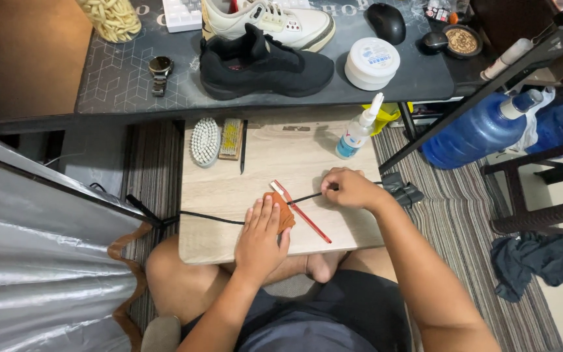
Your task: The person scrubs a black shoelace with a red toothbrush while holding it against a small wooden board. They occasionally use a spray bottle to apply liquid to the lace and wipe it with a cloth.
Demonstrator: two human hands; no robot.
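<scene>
A black lace (219,217) lies across the middle of the board (262,163). The left hand (262,234) presses an orange cloth (286,212) flat onto it, fingers spread. The right hand (350,189), at 2 o'clock from the cloth, pinches the lace's end. A red toothbrush (301,212) lies between the hands. To wipe well, I'd judge: keep the lace taut, cloth folded round it, steady pressure. A bottle (358,133) stands at 12, brushes (217,140) at 10, black shoe (265,65) beyond.
</scene>
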